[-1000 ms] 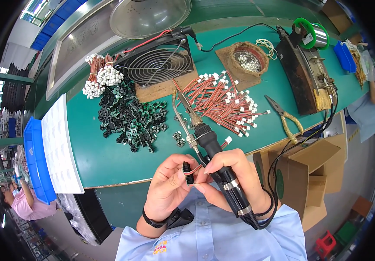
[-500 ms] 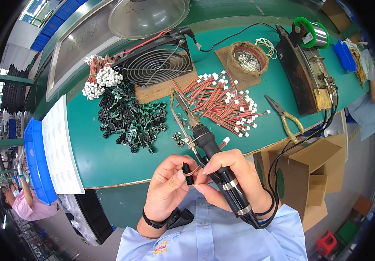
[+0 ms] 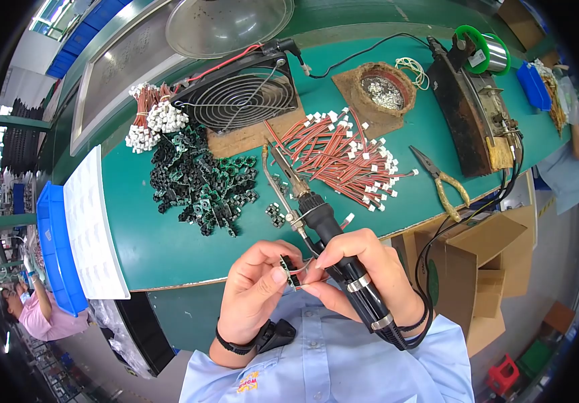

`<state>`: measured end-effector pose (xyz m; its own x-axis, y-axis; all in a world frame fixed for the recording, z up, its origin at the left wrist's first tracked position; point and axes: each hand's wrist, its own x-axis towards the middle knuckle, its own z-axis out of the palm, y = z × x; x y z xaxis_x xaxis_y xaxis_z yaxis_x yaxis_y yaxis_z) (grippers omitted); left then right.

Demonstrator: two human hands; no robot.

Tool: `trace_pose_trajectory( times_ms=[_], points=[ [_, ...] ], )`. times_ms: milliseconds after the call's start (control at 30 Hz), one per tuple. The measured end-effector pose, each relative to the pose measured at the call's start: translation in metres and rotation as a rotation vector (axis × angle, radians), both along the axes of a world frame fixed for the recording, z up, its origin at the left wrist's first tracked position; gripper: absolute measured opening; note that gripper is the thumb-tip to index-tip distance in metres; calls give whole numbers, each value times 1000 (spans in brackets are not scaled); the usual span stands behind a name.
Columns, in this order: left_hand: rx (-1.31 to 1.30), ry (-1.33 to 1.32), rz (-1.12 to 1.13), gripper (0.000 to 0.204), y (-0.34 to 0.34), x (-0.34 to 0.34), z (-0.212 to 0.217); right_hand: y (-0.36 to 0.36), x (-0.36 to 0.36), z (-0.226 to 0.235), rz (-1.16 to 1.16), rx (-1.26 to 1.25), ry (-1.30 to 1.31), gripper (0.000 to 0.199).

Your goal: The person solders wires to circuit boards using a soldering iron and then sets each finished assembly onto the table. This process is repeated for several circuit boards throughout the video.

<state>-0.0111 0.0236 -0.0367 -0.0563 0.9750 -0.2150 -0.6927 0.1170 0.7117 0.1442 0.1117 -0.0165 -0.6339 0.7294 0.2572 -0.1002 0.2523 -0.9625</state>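
Note:
My left hand (image 3: 250, 290) is closed, pinching a small green and black circuit board (image 3: 289, 271) between thumb and fingers above the bench's front edge. In my right hand (image 3: 387, 279) lies a soldering iron (image 3: 317, 216) with a solder feed tube clamped along it; its tip points up and away over the bench. The right fingertips also pinch a short red and black wire lead against the board, and the lead's white connector (image 3: 348, 220) pokes out beyond the iron. Whether the wire ends touch the board I cannot tell. Several loose small boards (image 3: 276, 215) lie beyond my hands.
A heap of black-green boards (image 3: 199, 178), a spread of wire leads (image 3: 343, 161) and bundled leads (image 3: 154, 119) cover the green bench. Behind are a fan (image 3: 242, 97) and a solder-scrap bowl (image 3: 383, 94). Pliers (image 3: 444, 181) and a solder spool (image 3: 487, 54) are rightward.
The board in my left hand has turned slightly, showing more of its green face. The white connector has tilted a little. Both hands keep their holds.

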Motion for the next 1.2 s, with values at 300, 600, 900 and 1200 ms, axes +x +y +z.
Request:
trace_pose_trajectory(
  times_ms=[300, 600, 900, 1200],
  points=[
    [42, 245, 27, 16, 0, 3, 5, -1, 0, -3, -66, -3, -12, 40],
    [0, 306, 202, 13, 9, 15, 7, 5, 8, -4, -285, 307, -198, 38],
    [-40, 307, 304, 12, 20, 1, -3, -21, 49, -21, -507, 102, 59, 59],
    [-22, 661, 306, 10, 25, -2, -13, -24, 59, -24, -164, 502, -313, 46]
  ],
)
